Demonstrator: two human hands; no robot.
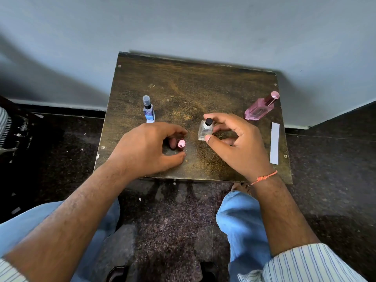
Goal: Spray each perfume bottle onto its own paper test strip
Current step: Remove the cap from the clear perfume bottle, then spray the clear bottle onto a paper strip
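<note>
On the table (183, 82), one bottle (149, 110) stood centre-left, another (205, 130) mid-frame, a third (259, 107) upper right, above a paper strip (274, 143).

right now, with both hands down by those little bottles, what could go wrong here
1. The clear bottle in the right hand has no strip by it; the only loose paper strip lies off near the table's right edge, so a spray might miss paper.
2. The pink bottle leans near the far right corner and could be knocked off.
3. The left hand cups a small pink-capped bottle; a hasty lift may tip it.
</note>
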